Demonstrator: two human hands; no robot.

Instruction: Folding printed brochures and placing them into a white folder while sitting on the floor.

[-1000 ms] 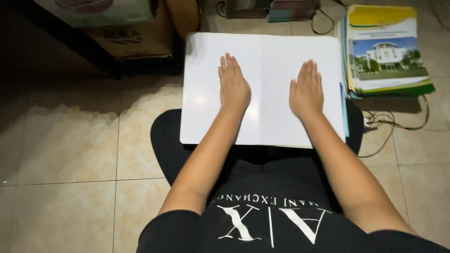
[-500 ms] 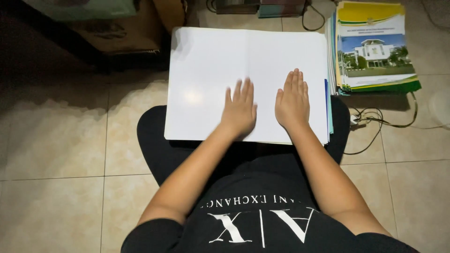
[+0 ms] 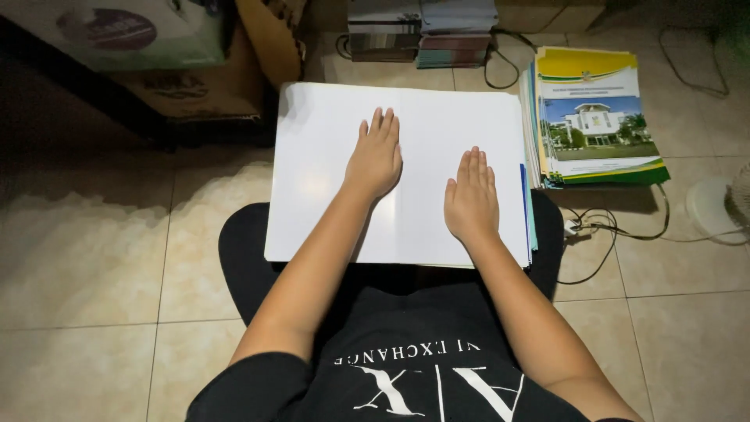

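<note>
Hands lie flat, fingers together, on the white sheet (image 3: 328,172): left hand (image 3: 376,156) higher near frame centre, right hand (image 3: 471,197) lower, nearer the sheet's right edge.

Big sheet (image 3: 328,187) lies across the person's lap, its far part over the floor (image 3: 101,258). Both hands rest flat on it: left hand (image 3: 376,156) near the middle and further away, right hand (image 3: 471,197) to its right and nearer the body, the two apart. A thin pile of other sheets (image 3: 530,219) sticks out under the big sheet's right edge. Booklet stack (image 3: 598,117) sits on the floor just right of the sheet. Cables (image 3: 617,230) lie on the floor in front of that stack. Book pile (image 3: 422,31) stands behind the sheet's far edge. Cardboard box (image 3: 199,86) behind-left of the sheet, with a bag (image 3: 125,31) on top.
</note>
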